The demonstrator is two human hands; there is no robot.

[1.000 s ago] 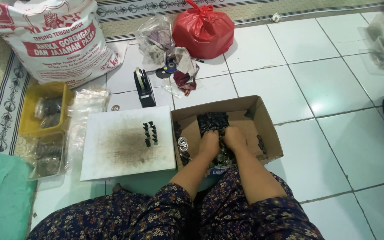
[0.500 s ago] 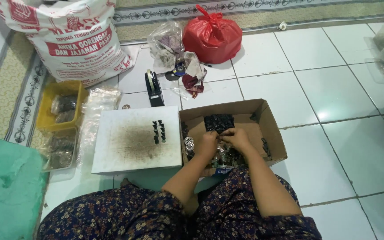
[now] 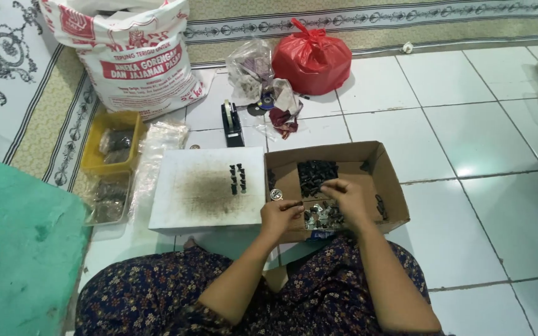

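Head view. I see both hands working inside a shallow cardboard box (image 3: 388, 163) on the tiled floor.

Left hand (image 3: 279, 216): positioned at the box's near-left edge. The fingers are curled inward with thumb and fingertips pinched together on a small dark piece (image 3: 296, 204). The piece is too small for me to identify further.

Right hand (image 3: 345, 194): positioned just beside the left hand, toward the box centre. The fingers are bent and drawn together. I cannot tell whether they hold anything.

Between and just below the two hands, a heap of small silvery and dark parts (image 3: 322, 216) lies on the box floor. Just beyond the right hand's fingertips sits a pile of small black parts (image 3: 316, 174).

To the outer side of the left hand, touching the box, lies a white board (image 3: 182, 163) with a dark smudge. A short row of black pieces (image 3: 237, 178) stands on it.

Farther beyond the hands: a black tape dispenser (image 3: 232, 123), a tied red plastic bag (image 3: 312, 58) and a large printed white sack (image 3: 133, 59). A yellow tray (image 3: 95, 144) sits well to the left.
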